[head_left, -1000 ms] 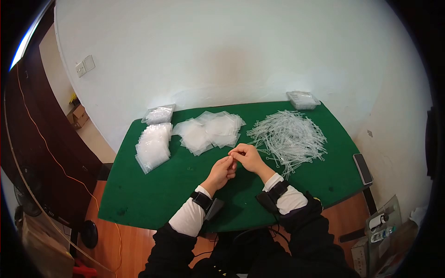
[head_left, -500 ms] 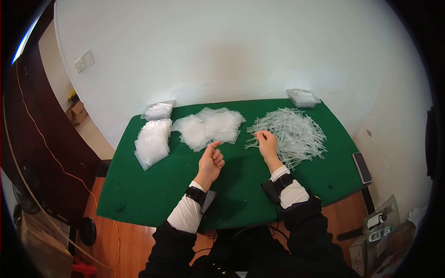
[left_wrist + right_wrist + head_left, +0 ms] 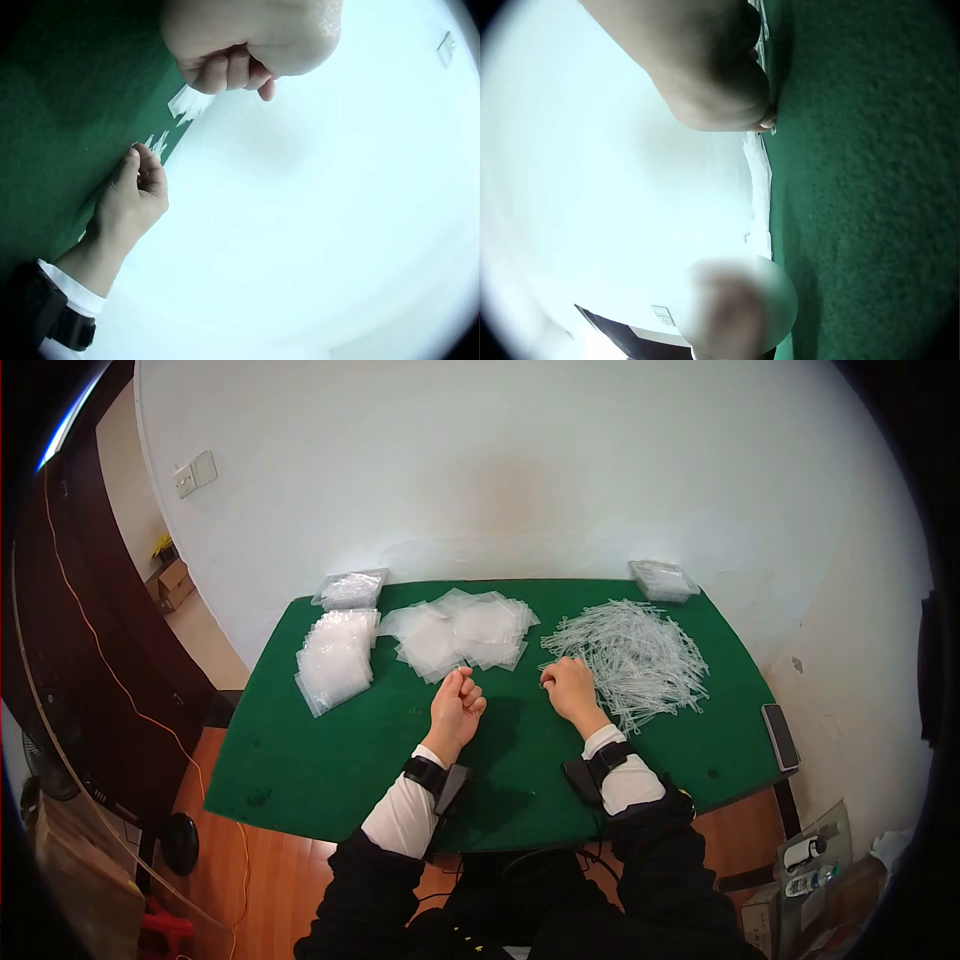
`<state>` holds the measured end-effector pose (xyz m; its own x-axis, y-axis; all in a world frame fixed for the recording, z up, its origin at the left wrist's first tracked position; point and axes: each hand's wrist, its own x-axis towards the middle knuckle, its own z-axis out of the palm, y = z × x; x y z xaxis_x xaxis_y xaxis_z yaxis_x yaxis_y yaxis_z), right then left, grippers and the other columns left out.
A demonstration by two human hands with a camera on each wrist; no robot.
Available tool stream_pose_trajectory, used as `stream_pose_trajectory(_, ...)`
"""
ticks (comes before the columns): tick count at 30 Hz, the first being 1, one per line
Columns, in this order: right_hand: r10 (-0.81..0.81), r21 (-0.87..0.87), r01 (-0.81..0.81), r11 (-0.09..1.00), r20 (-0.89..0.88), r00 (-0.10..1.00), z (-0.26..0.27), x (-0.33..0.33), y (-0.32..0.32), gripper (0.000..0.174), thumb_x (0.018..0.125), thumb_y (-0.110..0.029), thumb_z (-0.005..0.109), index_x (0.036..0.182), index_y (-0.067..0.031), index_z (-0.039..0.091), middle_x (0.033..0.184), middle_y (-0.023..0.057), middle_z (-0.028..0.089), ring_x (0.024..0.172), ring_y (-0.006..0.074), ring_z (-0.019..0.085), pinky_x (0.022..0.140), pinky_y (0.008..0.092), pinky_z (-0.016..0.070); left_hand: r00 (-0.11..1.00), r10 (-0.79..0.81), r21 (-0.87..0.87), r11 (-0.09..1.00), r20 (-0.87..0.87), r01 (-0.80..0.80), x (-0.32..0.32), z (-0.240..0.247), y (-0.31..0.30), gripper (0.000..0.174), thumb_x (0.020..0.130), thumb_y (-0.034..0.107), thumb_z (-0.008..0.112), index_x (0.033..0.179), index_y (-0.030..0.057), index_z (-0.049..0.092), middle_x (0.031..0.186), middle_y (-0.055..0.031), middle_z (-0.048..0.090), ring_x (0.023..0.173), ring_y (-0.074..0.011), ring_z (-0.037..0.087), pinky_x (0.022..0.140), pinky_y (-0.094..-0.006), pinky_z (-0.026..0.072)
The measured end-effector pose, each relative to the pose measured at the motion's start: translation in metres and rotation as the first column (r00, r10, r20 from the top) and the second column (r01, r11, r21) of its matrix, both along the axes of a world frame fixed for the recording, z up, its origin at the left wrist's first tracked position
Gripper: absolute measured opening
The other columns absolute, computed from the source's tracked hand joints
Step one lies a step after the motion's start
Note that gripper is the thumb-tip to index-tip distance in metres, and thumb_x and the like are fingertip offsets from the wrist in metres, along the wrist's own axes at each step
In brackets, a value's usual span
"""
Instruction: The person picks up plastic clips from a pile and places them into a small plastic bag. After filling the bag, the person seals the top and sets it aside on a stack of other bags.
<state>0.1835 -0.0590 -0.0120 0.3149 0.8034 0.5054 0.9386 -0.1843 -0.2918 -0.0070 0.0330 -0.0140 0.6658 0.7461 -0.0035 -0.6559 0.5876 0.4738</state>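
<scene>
My left hand [image 3: 456, 713] is raised over the green table, in front of the flat clear bags [image 3: 490, 630]. Its fingers are curled with the thumb against the index finger; whether anything is between them cannot be told, and the left wrist view shows only its curled fingers [image 3: 232, 69]. My right hand [image 3: 572, 688] is at the left edge of the heaped clear looped strips [image 3: 640, 660]. Thumb and index finger pinch a small clear piece, seen at the fingertips in the left wrist view, where the right hand [image 3: 124, 202] shows from the side. A clear loop [image 3: 773, 130] shows there in the right wrist view.
A fanned stack of clear bags [image 3: 335, 665] lies at the left, with a packed bundle [image 3: 350, 589] behind it. Another bundle [image 3: 664, 581] stands at the back right. A phone-like device [image 3: 780, 737] lies on the right edge of the green table [image 3: 300, 780].
The hands, together a second ago, have parted. My right hand went right to the strips, then came slightly down and left. My left hand moved left.
</scene>
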Motion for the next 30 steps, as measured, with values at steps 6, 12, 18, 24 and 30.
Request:
stream_pose_trajectory(6, -0.027, 0.016, 0.026, 1.000, 0.048, 0.999, 0.003, -0.003, -0.003, 0.004, 0.069, -0.012, 0.060, 0.073, -0.0094, 0.059, 0.077, 0.0069, 0.055, 0.080, 0.0288, 0.050, 0.072, 0.0386, 0.0408, 1.000, 0.026, 0.022, 0.999, -0.012, -0.026, 0.004, 0.001, -0.003, 0.018, 0.094, 0.022, 0.036, 0.088, 0.0075, 0.046, 0.066, 0.0013, 0.039, 0.055, -0.0087, 0.032, 0.049, -0.0220, 0.0289)
stream_pose_trajectory(12, 0.182, 0.204, -0.139, 0.969, -0.210, 0.961, 0.007, -0.004, 0.006, 0.003, 0.074, -0.008, 0.056, 0.074, -0.0053, 0.056, 0.077, 0.0062, 0.056, 0.076, 0.0232, 0.053, 0.067, 0.0331, 0.0423, 0.998, 0.041, 0.045, 0.998, -0.047, -0.039, 0.003, 0.002, -0.003, 0.018, 0.094, 0.021, 0.036, 0.089, 0.0073, 0.046, 0.070, 0.0004, 0.042, 0.058, -0.0096, 0.035, 0.052, -0.0220, 0.0307)
stream_pose_trajectory(18, 0.515, 0.525, -0.133, 0.840, -0.699, 0.495, 0.000, -0.006, 0.015, 0.005, 0.078, -0.003, 0.051, 0.079, -0.0006, 0.055, 0.077, 0.0095, 0.058, 0.072, 0.0194, 0.057, 0.066, 0.0274, 0.0442, 0.996, 0.067, 0.100, 0.993, -0.066, -0.060, 0.002, 0.001, -0.002, 0.018, 0.093, 0.021, 0.036, 0.093, 0.0063, 0.047, 0.069, 0.0006, 0.042, 0.059, -0.0098, 0.035, 0.053, -0.0225, 0.0310)
stream_pose_trajectory(24, 0.327, 0.254, -0.221, 0.942, -0.537, 0.777, -0.014, 0.003, 0.012, 0.008, 0.077, -0.005, 0.053, 0.082, 0.0004, 0.058, 0.074, 0.0096, 0.060, 0.070, 0.0188, 0.059, 0.065, 0.0286, 0.0459, 0.999, 0.037, 0.128, 0.991, -0.035, -0.032, 0.000, 0.003, -0.002, 0.021, 0.094, 0.021, 0.035, 0.100, 0.0054, 0.047, 0.069, 0.0007, 0.041, 0.059, -0.0096, 0.035, 0.054, -0.0228, 0.0313)
stream_pose_trajectory(30, 0.334, 0.290, -0.214, 0.933, -0.472, 0.816, -0.004, -0.004, 0.008, 0.010, 0.078, -0.008, 0.054, 0.082, 0.0007, 0.059, 0.068, 0.0074, 0.062, 0.061, 0.0164, 0.060, 0.058, 0.0281, 0.0469, 1.000, 0.020, 0.162, 0.987, -0.019, -0.017, 0.003, 0.005, -0.006, 0.022, 0.094, 0.023, 0.036, 0.102, 0.0049, 0.046, 0.071, 0.0008, 0.041, 0.061, -0.0100, 0.036, 0.058, -0.0235, 0.0337)
